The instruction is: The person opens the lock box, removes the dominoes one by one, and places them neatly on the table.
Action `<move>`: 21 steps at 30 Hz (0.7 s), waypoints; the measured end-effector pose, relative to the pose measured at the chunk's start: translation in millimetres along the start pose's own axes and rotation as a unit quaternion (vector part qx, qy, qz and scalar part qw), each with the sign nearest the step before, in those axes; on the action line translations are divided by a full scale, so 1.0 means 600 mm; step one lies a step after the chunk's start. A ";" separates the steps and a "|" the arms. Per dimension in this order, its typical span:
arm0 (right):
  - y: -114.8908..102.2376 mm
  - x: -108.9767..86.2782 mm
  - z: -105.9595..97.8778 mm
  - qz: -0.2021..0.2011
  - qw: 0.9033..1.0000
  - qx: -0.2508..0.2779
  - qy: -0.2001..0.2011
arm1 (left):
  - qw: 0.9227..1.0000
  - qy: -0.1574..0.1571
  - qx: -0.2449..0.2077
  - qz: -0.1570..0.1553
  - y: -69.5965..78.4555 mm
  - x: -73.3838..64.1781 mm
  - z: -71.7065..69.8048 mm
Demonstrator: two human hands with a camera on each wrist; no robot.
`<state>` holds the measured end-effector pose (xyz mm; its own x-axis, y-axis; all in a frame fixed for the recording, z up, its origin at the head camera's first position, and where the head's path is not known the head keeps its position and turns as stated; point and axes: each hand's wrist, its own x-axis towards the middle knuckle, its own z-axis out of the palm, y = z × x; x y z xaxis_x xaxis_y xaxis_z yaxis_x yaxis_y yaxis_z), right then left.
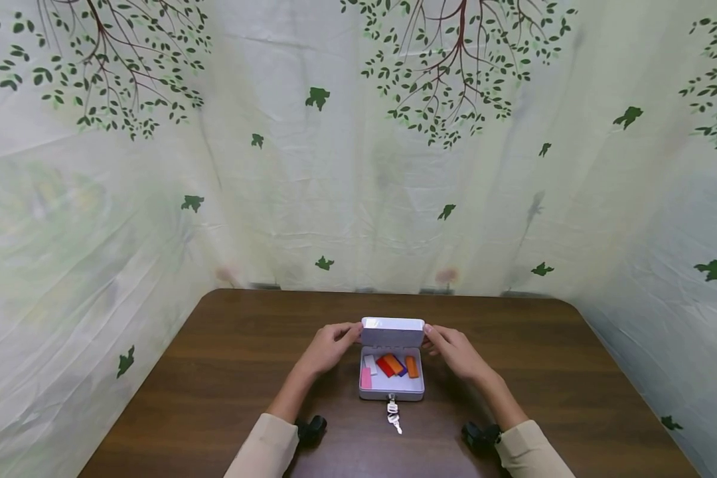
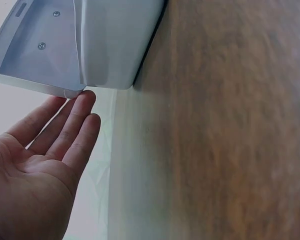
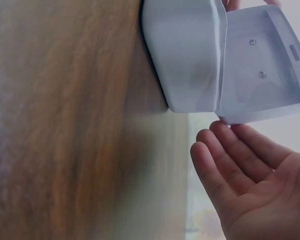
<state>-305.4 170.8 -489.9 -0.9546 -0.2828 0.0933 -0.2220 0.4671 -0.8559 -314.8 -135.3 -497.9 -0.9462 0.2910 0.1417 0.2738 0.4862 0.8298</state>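
Note:
A small pale metal lockbox (image 1: 392,396) stands on the table with its lid (image 1: 392,332) raised. Thumb and fingers of my left hand (image 1: 330,345) hold the lid's left edge; my right hand (image 1: 452,350) holds its right edge the same way. From the left wrist, the fingers (image 2: 72,125) reach the lid's lower corner; the right wrist view mirrors this with the other fingers (image 3: 235,155). Inside lie several small coloured pieces, including a pink one (image 1: 366,378), a red one (image 1: 384,367) and an orange one (image 1: 412,367). Keys (image 1: 393,415) hang from the front lock.
The brown wooden table (image 1: 263,318) reaches to a pale leaf-printed curtain (image 1: 364,199) behind and at both sides. A black wrist camera (image 1: 312,430) sits on the left wrist and another camera (image 1: 480,437) on the right.

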 end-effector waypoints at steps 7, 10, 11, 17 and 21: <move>-0.002 0.005 0.006 0.030 0.999 -0.006 0.021 | 1.000 0.011 -0.010 -0.010 0.002 0.005 0.005; -0.003 0.008 0.009 0.030 0.999 -0.014 0.028 | 0.999 0.015 -0.019 -0.024 0.005 0.007 0.007; -0.003 0.009 0.010 0.029 0.999 -0.017 0.030 | 0.999 0.016 -0.023 -0.025 0.006 0.008 0.008; -0.005 0.011 0.012 0.023 0.999 -0.018 0.037 | 0.998 0.021 -0.045 -0.037 0.009 0.010 0.013; -0.004 0.010 0.012 0.019 0.999 -0.021 0.039 | 0.998 0.023 -0.051 -0.043 0.009 0.009 0.015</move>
<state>-309.4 161.8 -490.9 -0.9748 -0.1990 0.1011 -0.1914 0.5121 -0.8373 -316.9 -123.6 -497.7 -0.9729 0.2127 0.0909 0.1751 0.4207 0.8901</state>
